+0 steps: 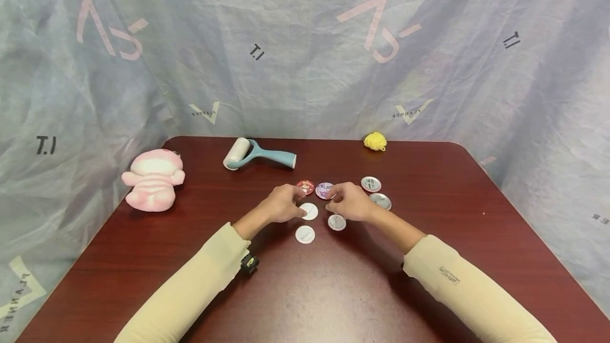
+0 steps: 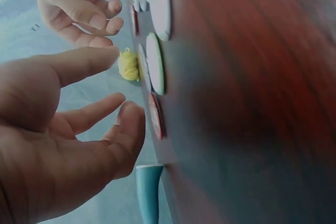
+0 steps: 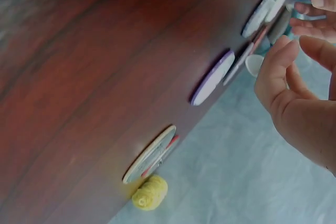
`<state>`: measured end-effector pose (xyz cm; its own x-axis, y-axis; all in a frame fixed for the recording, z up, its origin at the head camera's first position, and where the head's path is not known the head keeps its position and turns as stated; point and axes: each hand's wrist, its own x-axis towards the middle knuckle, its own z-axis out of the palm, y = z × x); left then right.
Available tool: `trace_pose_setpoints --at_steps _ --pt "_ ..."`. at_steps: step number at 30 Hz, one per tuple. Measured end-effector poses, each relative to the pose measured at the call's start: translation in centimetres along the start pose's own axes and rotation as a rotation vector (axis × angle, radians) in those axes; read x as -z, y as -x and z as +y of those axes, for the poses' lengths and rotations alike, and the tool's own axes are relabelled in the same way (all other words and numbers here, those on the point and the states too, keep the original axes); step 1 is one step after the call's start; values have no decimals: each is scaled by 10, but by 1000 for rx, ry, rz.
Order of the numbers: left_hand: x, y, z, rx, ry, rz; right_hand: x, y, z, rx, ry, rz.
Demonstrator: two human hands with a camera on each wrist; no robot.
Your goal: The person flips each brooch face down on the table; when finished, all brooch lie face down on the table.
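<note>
My left hand (image 1: pixel 282 203) hovers at the left of a white badge lying pin side up (image 1: pixel 310 211). In the left wrist view, thumb and fingers stand apart with nothing between them. Just behind are a red badge (image 1: pixel 305 187) and a purple patterned badge (image 1: pixel 324 190), both face up. Over the purple one's right edge reaches my right hand (image 1: pixel 351 201), its fingers loosely bent; the right wrist view shows them holding nothing. Nearer me lie another white badge (image 1: pixel 305 234) and a silver-backed badge (image 1: pixel 337 222). Two more silver-backed badges (image 1: pixel 370 184) lie beyond the right hand.
A pink and white plush toy (image 1: pixel 153 180) lies at the table's left side. Toward the back are a lint roller (image 1: pixel 271 156) with a blue handle and a yellow ball of yarn (image 1: pixel 375 141). Grey printed cloth (image 1: pixel 305 57) hangs behind the dark red table (image 1: pixel 286 295).
</note>
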<state>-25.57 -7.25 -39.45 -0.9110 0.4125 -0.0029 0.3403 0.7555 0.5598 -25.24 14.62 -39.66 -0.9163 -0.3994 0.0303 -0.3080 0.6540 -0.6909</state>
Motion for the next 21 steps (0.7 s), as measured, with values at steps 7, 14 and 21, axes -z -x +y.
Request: trace_pose_setpoints --at_steps 7,14,21 --pt "1 5 12 -33 80 10 14 14 2 37 -66 33" --pt "-6 7 24 -69 172 16 23 26 4 24 -4 60" --pt "-10 5 32 -90 190 27 34 33 9 -15 -69 64"
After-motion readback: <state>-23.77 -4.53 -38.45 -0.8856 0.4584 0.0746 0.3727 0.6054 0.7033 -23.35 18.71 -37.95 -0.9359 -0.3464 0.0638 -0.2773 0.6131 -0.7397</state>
